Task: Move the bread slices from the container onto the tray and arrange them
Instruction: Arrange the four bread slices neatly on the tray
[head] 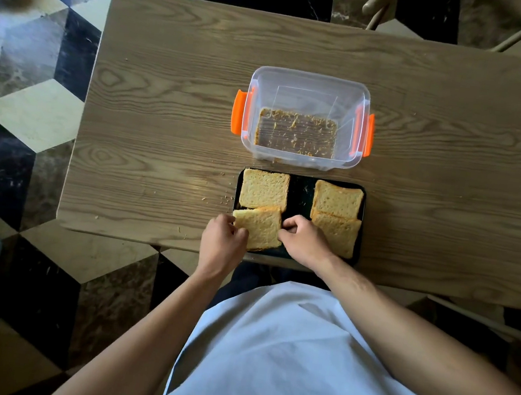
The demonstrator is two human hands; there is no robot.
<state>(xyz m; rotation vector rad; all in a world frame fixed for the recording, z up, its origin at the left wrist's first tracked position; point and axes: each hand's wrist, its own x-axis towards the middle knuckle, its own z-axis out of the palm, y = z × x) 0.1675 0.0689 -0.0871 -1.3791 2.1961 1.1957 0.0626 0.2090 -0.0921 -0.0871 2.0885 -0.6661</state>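
Observation:
Several bread slices lie on a black tray [300, 191] at the table's near edge. One slice [265, 188] is at the far left, one [337, 199] at the far right, one [338, 236] at the near right. The near-left slice [262, 227] sits tilted, and both hands hold it. My left hand [223, 236] pinches its left edge. My right hand [301, 237] pinches its right edge. Beyond the tray stands a clear plastic container [309, 83] with orange clips, holding only crumbs.
The wooden table [173, 101] carries scattered crumbs left of the tray. A wooden chair [464, 22] stands at the far right. A patterned tile floor [35, 128] lies to the left. My white shirt fills the bottom of the view.

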